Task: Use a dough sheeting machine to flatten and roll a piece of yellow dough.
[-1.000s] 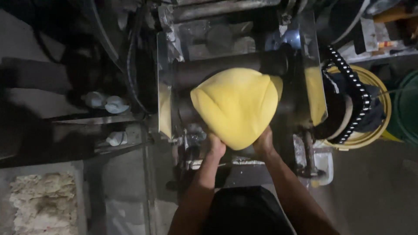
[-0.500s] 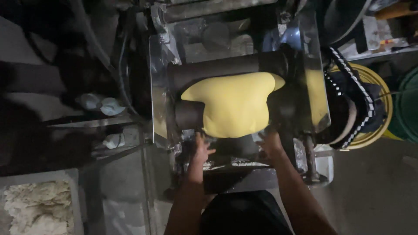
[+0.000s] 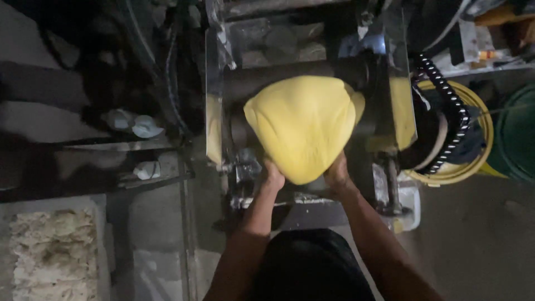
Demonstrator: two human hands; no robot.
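Note:
A wide sheet of yellow dough (image 3: 304,122) hangs over the dark roller (image 3: 290,78) of a metal rolling machine (image 3: 214,111). It tapers to a rounded point near me. My left hand (image 3: 272,177) grips the sheet's lower left edge. My right hand (image 3: 337,171) grips its lower right edge. Both forearms reach up from the bottom of the view, and part of each hand is hidden under the dough.
A yellow-rimmed wheel (image 3: 465,134) with a black drive chain (image 3: 448,111) sits right of the machine, a green tub (image 3: 518,134) beyond it. White cups (image 3: 134,125) lie on a dark shelf at the left. A tray of pale crumbly material (image 3: 53,253) lies at lower left.
Half a second ago the dough lay flatter on the roller with my hands just below it. Now both hands hold its lower edge and the sheet hangs down towards me.

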